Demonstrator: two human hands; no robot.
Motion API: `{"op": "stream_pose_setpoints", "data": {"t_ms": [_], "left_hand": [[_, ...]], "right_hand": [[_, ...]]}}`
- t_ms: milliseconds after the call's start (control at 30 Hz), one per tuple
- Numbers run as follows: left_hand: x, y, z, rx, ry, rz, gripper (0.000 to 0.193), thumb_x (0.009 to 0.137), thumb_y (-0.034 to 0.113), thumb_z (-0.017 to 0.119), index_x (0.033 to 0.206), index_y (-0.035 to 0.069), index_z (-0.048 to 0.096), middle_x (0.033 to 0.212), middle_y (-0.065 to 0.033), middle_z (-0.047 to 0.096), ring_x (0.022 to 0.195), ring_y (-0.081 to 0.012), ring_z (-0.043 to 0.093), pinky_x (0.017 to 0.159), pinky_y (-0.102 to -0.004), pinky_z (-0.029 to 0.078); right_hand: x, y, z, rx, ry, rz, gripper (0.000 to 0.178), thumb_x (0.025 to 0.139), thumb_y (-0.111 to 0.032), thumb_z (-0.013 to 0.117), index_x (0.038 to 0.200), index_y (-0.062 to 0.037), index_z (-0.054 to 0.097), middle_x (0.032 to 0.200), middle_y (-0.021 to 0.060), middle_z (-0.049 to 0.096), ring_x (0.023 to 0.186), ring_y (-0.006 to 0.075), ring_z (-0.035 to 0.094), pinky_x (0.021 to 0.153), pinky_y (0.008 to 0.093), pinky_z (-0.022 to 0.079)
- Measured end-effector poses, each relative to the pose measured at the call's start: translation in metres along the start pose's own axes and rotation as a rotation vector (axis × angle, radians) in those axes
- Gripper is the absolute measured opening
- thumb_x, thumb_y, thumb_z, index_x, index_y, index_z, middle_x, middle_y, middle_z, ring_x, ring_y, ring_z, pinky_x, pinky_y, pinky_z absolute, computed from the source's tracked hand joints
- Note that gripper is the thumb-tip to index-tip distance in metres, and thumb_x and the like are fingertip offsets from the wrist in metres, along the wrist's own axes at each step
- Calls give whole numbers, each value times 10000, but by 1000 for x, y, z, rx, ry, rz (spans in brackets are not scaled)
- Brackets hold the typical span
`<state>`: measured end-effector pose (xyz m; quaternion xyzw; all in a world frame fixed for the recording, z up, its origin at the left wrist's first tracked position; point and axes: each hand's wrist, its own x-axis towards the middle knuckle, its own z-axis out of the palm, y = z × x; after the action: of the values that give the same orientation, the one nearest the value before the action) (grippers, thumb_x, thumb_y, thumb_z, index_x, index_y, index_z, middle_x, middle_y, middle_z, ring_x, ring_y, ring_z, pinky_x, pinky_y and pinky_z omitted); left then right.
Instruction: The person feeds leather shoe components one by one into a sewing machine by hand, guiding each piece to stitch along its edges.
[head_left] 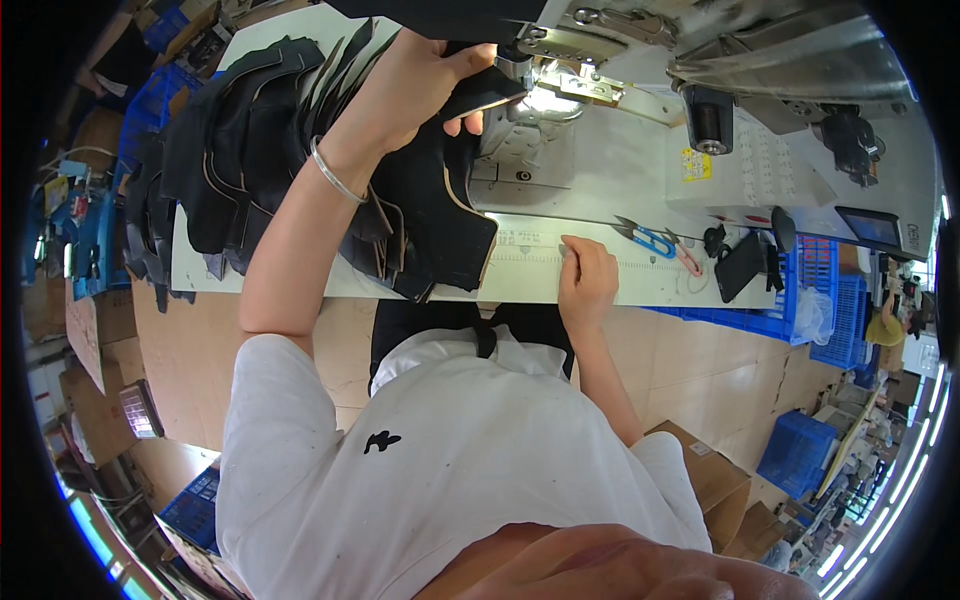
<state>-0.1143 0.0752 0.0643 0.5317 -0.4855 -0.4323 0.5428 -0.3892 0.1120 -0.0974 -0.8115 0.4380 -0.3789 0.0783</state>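
Flat black leather-like panel (486, 93) pinched by the left hand (428, 85) between thumb and fingertips, its end held at the lit silver metal mechanism (585, 82). Right hand (590, 282) loosely curled at the front edge of the long white worktable (520, 290); nothing seen in it, full closure cannot be told. Panel judged light, pliable, slightly springy, not fragile; best gripped flat near its edge, clear of the mechanism.

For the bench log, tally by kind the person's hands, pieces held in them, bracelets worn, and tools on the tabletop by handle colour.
Hands: 2 (left hand, right hand)
Black piece held: 1
Silver bracelet: 1
Blue-handled scissors: 1
Pink-handled tool: 1
Total: 6
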Motion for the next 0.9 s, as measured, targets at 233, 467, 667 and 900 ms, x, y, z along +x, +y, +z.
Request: {"op": "stream_pose_setpoints", "data": {"t_ms": [233, 467, 667, 900], "left_hand": [[-4, -3, -3, -63, -11, -115, 171, 968, 119, 553, 973, -47, 591, 723, -104, 642, 448, -146, 602, 346, -211, 413], [-21, -13, 4, -239, 28, -135, 212, 925, 177, 635, 966, -31, 616, 714, -90, 653, 416, -128, 582, 327, -187, 409], [-21, -24, 9, -217, 121, -62, 217, 911, 178, 656, 970, -27, 618, 717, -76, 653, 395, -104, 549, 325, -185, 408], [-28, -34, 20, -279, 185, 29, 208, 912, 183, 657, 936, -17, 604, 653, -40, 621, 369, -71, 490, 329, -189, 357]], "right_hand": [[1, 0, -1, 6, -9, 10, 176, 807, 0, 632, 969, -67, 658, 911, 59, 651, 804, 233, 603, 701, 348, 436], [2, 0, -1, 25, -10, 22, 193, 804, 38, 597, 962, -55, 661, 924, 83, 663, 801, 262, 591, 711, 352, 452], [2, -2, -3, 24, -18, 32, 187, 809, 33, 598, 962, -55, 661, 918, 84, 662, 798, 262, 591, 718, 350, 453], [1, 0, -1, -8, -2, 15, 158, 813, -2, 622, 957, -60, 658, 908, 65, 656, 817, 235, 609, 711, 353, 440]]}}
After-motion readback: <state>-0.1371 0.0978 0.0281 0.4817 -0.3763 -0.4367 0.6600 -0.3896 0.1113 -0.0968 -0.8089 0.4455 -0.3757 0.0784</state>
